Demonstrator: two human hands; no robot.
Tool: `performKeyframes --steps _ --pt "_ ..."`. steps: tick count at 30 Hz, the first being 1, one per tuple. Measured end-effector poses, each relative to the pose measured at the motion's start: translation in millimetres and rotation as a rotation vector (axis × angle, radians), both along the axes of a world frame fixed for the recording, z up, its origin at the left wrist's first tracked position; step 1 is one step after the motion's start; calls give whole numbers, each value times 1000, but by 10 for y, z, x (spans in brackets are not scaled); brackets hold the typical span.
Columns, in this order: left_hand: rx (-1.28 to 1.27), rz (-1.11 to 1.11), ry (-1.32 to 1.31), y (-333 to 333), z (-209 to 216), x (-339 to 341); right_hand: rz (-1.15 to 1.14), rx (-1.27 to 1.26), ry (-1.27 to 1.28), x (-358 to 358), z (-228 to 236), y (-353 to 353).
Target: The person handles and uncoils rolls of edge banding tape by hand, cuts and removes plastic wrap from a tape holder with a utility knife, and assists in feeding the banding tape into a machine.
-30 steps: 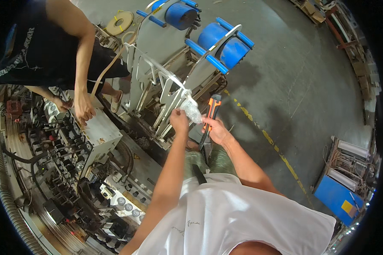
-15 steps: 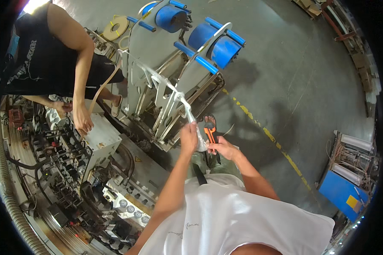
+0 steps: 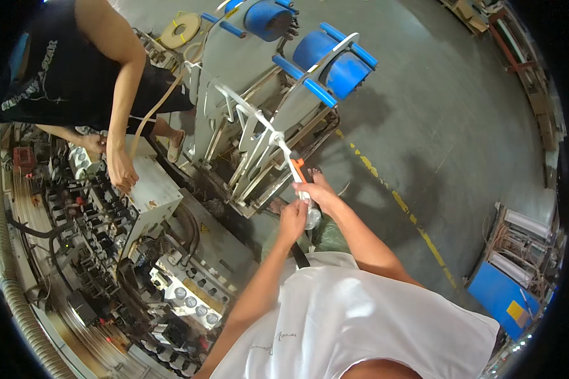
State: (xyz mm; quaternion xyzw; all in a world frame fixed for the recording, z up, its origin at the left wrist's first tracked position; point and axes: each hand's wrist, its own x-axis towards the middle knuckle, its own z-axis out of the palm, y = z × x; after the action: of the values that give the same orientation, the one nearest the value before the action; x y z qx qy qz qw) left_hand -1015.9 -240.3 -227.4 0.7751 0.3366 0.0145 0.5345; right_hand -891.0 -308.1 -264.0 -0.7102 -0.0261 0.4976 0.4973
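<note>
A twisted white plastic wrap (image 3: 256,117), knotted midway, stretches from a metal stand (image 3: 234,76) toward me. My left hand (image 3: 293,218) is closed around its lower part, and a crumpled, clear-looking end (image 3: 313,219) sticks out beside the fingers. Just above it, my right hand (image 3: 317,189) grips an orange-and-black hand tool (image 3: 298,168), which lies along the wrap. The tool's lower part is hidden by my fingers, so its exact kind is unclear. The two hands are close together.
At the left, a person in black (image 3: 50,76) works with both hands over a machine (image 3: 88,234) full of knobs and gauges. Blue rollers (image 3: 322,57) top the stand. A yellow line (image 3: 395,202) crosses the floor; a blue-panelled unit (image 3: 496,294) stands at right.
My right hand has moved up and left, bringing the tool against the wrap. My left hand has shifted slightly down and right. The whole view has shifted a little.
</note>
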Motion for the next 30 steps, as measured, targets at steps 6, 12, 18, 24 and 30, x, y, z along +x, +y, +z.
performKeyframes --steps 6,12,18,24,30 --pt "-637 355 -115 547 -30 149 -111 104 87 -124 351 -423" --pt "-435 199 63 669 -30 722 224 6 -74 -11 566 -484" --pt "434 164 45 597 87 736 29 -62 -829 555 125 -224" --pt "537 416 -93 749 60 908 -204 -124 -320 725 -644 673" --pt "468 324 33 861 21 813 -146 193 229 586 -1202 771"
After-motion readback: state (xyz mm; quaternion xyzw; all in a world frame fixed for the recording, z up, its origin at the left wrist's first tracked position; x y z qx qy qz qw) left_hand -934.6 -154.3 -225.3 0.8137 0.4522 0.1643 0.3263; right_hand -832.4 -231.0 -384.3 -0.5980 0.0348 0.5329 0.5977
